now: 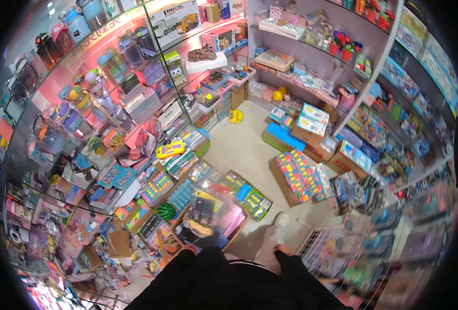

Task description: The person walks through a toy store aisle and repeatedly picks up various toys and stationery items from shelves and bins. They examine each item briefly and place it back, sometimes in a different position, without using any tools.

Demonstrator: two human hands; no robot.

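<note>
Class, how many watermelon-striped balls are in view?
1: the watermelon-striped ball lies among boxed goods, ahead and left of the left hand. Others may be hidden.

- Left hand [189, 249]: open brown cardboard box [241, 228] just ahead; round green striped ball [166, 210] ahead and left, beside that box.
- Yellow-and-purple toy car [170, 150]: farther ahead of left hand, on flat rectangular boxes [183, 165].
- Blue-and-green rectangular packs [247, 196]: ahead, between the hands.
- Right hand [282, 250]: white shoe [280, 220] ahead; brown carton [282, 187] of multicoloured blocks [299, 174] farther ahead; metal wire rack [308, 243] right.
</note>
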